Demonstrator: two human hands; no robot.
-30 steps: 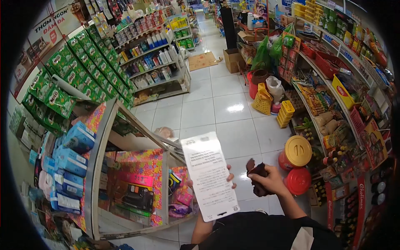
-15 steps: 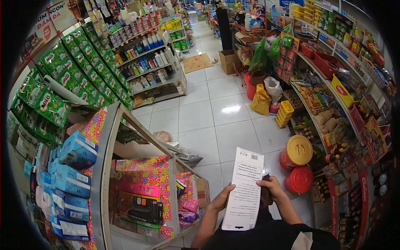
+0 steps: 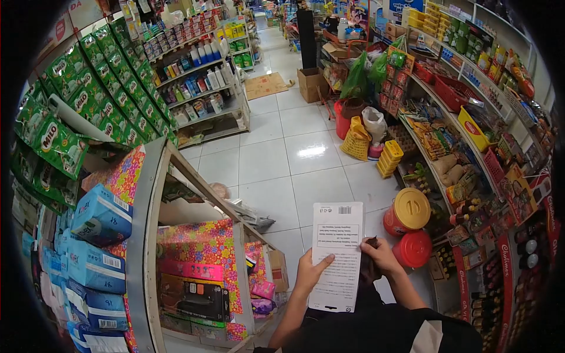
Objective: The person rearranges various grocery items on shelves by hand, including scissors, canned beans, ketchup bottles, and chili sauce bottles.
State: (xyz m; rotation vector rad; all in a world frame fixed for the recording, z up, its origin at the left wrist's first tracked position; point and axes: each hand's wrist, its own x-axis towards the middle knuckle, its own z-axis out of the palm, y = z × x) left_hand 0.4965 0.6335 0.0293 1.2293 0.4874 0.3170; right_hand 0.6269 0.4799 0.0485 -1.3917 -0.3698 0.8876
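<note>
A white packaging card (image 3: 336, 259) is held upright in front of my body, its printed back facing me. Its barcode is at the top and a hang hole at the bottom; the print reads upside down. My left hand (image 3: 312, 273) grips the left edge, thumb lying across the text and fingers hidden behind. At the right edge, my right hand (image 3: 381, 257) is closed with fingers curled against the card. Something small and dark shows by its fingertips; I cannot make it out. The card's other side is hidden.
A glass-sided display case (image 3: 159, 200) with floral lining stands at left, blue packs (image 3: 97, 265) stacked beside it. Green Milo packets (image 3: 59, 138) hang behind. Red tubs, one with a yellow lid (image 3: 412, 210), stand on the tiled floor (image 3: 315, 153) near the right shelves (image 3: 453, 126).
The card has turned more upright and square to me and sits slightly lower. My left thumb lies further across it; my right thumb has shifted to its edge. The view has swung slightly right.
</note>
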